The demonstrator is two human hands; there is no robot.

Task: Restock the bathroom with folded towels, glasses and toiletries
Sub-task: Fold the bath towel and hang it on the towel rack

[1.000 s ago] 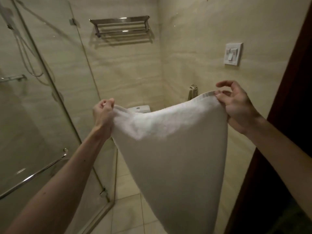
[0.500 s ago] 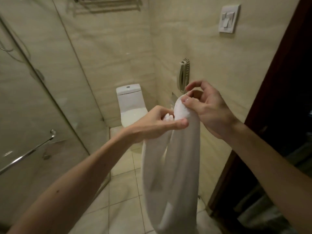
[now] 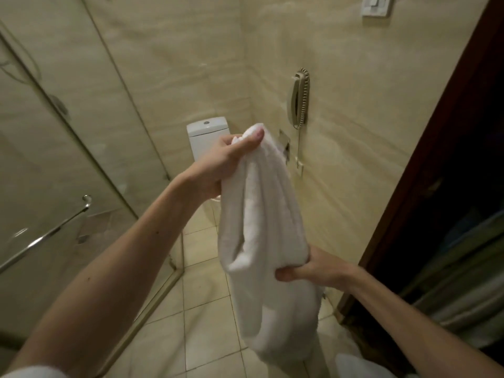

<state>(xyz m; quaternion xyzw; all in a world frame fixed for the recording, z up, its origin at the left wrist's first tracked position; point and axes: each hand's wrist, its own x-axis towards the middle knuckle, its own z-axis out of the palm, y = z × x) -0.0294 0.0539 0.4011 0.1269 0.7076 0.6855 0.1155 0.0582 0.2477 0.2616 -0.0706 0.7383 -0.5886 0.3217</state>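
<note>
Behind towel (image 3: 263,214), toilet (image 3: 206,132); wall phone (image 3: 299,98)

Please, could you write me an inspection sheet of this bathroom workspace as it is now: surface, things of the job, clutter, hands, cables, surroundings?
Surface: tiled floor, pale; no counter or shelf in view.
Job's things: white towel, gathered lengthwise, hanging in the air; no glasses or toiletries seen.
Clutter: nothing seen.
Hands: left hand pinches the towel's top end; right hand grips it lower down.
Cables: coiled cord on the wall phone; a thin lead runs down the wall below it.
Surroundings: toilet behind the towel; glass shower door with metal bar handle at left; switch plate high on the wall; dark door frame at right.
</note>
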